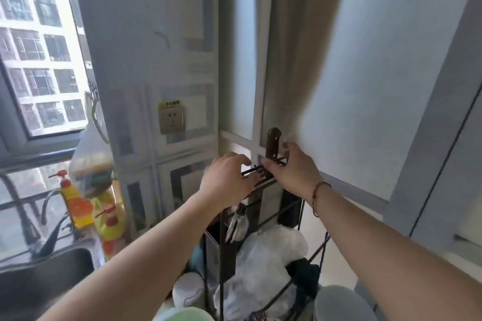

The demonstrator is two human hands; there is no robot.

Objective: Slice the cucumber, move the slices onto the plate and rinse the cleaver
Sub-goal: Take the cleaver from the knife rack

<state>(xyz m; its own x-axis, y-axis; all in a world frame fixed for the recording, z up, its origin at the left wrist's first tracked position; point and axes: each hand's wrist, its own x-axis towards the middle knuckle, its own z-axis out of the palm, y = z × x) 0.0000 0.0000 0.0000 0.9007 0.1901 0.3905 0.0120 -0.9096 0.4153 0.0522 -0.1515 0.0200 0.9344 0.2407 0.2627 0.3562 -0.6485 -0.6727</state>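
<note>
The cleaver (273, 141) stands blade-down in a slot of a black wire rack (260, 182), and only its dark brown handle shows above the top rail. My right hand (292, 169) reaches in from the right, its thumb and fingers curled round the lower part of that handle. My left hand (225, 180) rests on the rack's top rail just left of the cleaver, fingers loosely bent. The blade is hidden behind the rack and my hands. No cucumber is in view.
A dark sink (52, 266) with a tap (50, 202) lies at the lower left, with yellow pump bottles (77, 206) beside it. Crumpled plastic bags (263, 255) fill the rack's lower part. A pale green bowl (182, 315) and a grey dish (339, 303) sit at the bottom edge.
</note>
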